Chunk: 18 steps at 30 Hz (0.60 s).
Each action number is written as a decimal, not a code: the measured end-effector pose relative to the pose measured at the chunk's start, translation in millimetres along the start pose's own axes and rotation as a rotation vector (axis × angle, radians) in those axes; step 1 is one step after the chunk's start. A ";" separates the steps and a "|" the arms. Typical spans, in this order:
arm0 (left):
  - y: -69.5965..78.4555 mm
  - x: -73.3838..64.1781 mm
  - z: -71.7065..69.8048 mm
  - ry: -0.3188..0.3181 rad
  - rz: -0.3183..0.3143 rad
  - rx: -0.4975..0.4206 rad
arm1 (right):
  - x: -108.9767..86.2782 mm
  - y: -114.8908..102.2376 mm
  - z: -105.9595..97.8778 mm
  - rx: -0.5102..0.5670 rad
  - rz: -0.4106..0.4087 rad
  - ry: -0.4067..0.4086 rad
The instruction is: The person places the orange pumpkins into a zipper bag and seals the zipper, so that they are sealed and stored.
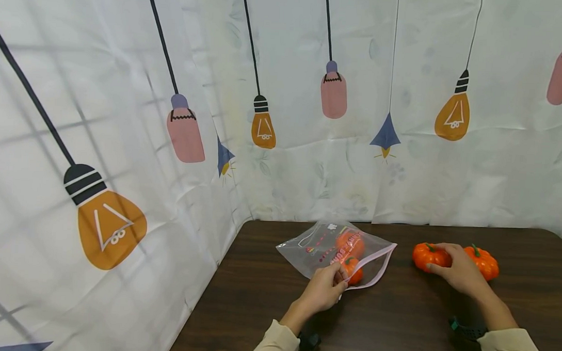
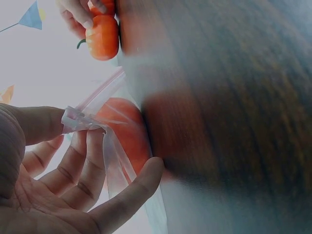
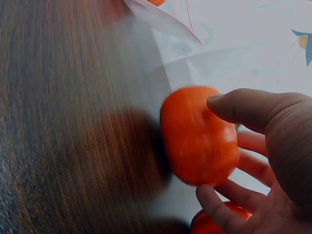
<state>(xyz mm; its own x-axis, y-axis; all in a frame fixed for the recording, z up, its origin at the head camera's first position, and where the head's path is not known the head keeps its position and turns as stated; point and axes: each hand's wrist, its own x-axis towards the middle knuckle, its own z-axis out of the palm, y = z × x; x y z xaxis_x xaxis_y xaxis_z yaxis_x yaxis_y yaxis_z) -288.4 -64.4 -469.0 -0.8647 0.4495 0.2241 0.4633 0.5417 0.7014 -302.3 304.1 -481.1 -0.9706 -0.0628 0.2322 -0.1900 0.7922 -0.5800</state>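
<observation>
A clear zip bag [image 1: 293,250] with a pink-edged mouth lies on the table, its opening towards the right. Two small orange pumpkins are inside, one [image 1: 351,243] deeper and another [image 1: 354,273] near the mouth. My left hand [image 1: 322,289] pinches the bag's near edge between thumb and fingers, as the left wrist view also shows. To the right, my right hand [image 1: 461,269] holds a loose orange pumpkin [image 3: 195,141], with the thumb on one side and fingers round the other. A second loose pumpkin [image 1: 484,264] sits just right of that hand, partly hidden by it.
The dark wooden table [image 1: 387,324] meets a pale curtain [image 1: 285,186] printed with hanging lamps at its back and left. Bare tabletop lies between the bag and the loose pumpkins. A dark strap [image 1: 466,330] circles the right wrist.
</observation>
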 end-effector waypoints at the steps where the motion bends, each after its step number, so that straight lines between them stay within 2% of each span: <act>1: 0.0 0.0 0.0 -0.003 -0.001 -0.007 | -0.4 -0.4 -0.1 0.002 -0.001 -0.004; 7: -2.0 1.8 1.0 0.011 0.023 0.020 | -1.6 -3.2 -0.9 -0.003 -0.010 -0.023; 18: -3.1 1.7 1.6 0.010 0.023 0.028 | -1.6 0.9 3.4 0.084 -0.016 -0.106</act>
<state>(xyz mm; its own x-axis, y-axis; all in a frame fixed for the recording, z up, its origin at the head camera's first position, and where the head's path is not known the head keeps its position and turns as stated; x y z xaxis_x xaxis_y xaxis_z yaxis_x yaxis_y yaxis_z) -291.0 -64.1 -471.9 -0.8558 0.4548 0.2465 0.4878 0.5509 0.6772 -301.4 302.9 -484.6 -0.9767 -0.1422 0.1607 -0.2128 0.7370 -0.6415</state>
